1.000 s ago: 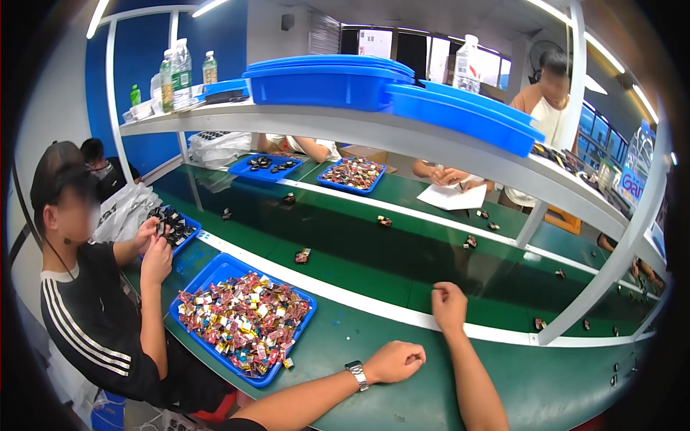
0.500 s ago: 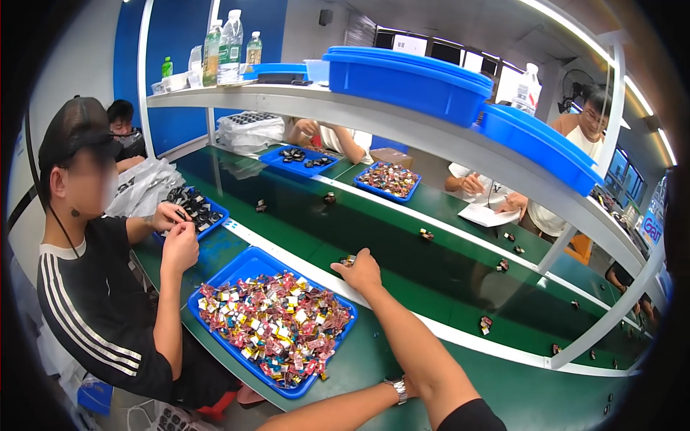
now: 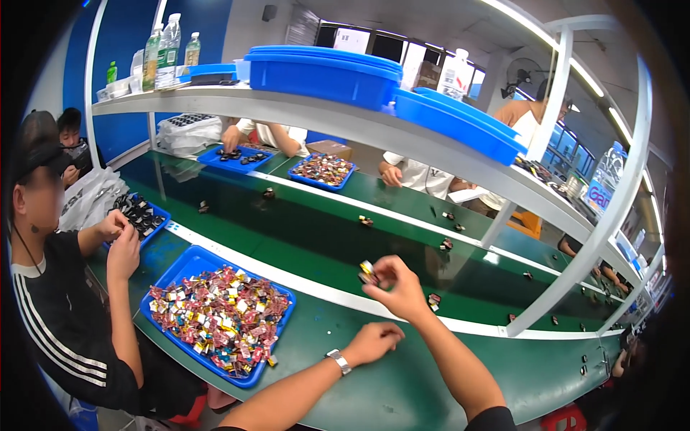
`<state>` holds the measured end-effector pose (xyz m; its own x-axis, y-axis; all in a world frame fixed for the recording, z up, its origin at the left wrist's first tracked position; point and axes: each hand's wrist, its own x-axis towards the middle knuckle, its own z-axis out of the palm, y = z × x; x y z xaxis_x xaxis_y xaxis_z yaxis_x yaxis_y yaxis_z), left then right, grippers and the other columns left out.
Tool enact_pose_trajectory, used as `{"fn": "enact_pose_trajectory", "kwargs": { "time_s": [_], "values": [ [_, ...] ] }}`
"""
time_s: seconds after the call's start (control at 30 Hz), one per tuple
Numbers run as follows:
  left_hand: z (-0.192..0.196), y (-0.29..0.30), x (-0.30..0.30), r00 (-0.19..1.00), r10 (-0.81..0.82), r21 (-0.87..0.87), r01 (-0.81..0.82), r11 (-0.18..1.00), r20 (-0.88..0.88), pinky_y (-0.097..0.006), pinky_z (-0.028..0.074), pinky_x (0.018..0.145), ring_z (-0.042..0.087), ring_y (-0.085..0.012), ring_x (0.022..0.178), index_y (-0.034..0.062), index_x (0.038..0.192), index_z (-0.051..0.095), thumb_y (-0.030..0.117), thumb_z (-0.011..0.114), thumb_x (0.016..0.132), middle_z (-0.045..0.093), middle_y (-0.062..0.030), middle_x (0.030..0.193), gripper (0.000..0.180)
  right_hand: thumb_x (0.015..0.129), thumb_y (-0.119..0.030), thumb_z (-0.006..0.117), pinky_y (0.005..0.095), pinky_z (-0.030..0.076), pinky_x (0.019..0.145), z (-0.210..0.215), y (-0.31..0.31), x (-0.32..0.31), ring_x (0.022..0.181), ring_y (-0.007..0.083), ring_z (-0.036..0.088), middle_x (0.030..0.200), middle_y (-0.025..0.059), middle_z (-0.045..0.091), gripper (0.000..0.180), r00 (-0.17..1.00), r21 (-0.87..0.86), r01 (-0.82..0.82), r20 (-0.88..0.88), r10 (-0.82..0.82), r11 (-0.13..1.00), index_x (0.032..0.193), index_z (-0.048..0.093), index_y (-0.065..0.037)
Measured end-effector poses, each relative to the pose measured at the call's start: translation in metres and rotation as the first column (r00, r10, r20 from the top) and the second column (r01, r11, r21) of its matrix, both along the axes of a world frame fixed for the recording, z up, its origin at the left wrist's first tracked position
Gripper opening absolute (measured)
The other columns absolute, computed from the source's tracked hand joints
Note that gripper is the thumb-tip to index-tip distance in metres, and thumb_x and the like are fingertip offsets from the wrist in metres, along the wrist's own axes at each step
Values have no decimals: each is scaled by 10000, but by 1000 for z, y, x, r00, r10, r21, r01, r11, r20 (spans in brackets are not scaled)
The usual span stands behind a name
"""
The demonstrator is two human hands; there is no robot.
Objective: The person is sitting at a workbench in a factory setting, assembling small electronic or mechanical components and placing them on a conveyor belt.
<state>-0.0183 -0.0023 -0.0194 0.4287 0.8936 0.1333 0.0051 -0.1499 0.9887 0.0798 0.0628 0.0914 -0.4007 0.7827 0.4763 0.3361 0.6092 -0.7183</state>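
At twelve o'clock from the left hand (image 3: 372, 343), whose curled fingers hid whether they held anything, the right hand (image 3: 404, 291) pinched a small yellow-and-dark part (image 3: 367, 272) between thumb and fingers, seen against the green belt (image 3: 309, 262); a light, steady grip on its edge seemed best. Half a second earlier, the right forearm (image 3: 463, 355) had crossed over the left one (image 3: 298, 391); now they lay apart.

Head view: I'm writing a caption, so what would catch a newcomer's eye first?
A shallow blue plastic tray, heaped with small multicoloured pieces, lies left of the left hand. Near the middle, the right hand pinches a small yellow-and-dark piece. Blue plastic bins top the white shelf.
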Motion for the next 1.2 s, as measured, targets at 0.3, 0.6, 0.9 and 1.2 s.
{"fn": "enact_pose_trajectory", "kwargs": {
  "time_s": [0.3,0.6,0.9,1.2],
  "values": [
    [8,10,-11,926,-166,-332,283,900,339,-264,520,732,633,-145,810,-34,1298,557,302,427,1069,649,-105,1066,427,715,-81,827,333,529,837,-61,-99,114,967,239,637,1123,98,657,490,992,69,99,75,-104,993,1144,593,-52],
    [23,0,-10,962,-175,-353,241,904,207,-281,548,776,638,-128,880,-27,1322,548,186,502,1047,657,-92,1113,351,792,-22,756,336,550,846,-63,-99,119,1013,239,642,1169,102,619,442,997,79,33,70,-38,996,1200,589,-45],
    [19,-6,0,967,-33,-368,128,921,252,-356,561,943,618,-197,1116,-30,1349,503,29,505,999,583,-143,1272,354,816,-142,785,297,590,680,-77,-105,93,869,179,677,1149,113,608,380,941,-227,292,-108,-322,929,1134,629,-5],
    [20,-6,4,956,-18,-337,121,934,293,-360,557,974,613,-216,1149,-29,1315,491,-29,478,989,595,-149,1263,326,766,-8,720,291,567,716,-83,-100,97,850,201,665,1154,96,602,388,953,40,301,21,-302,953,1146,656,-59]
  ]
}}
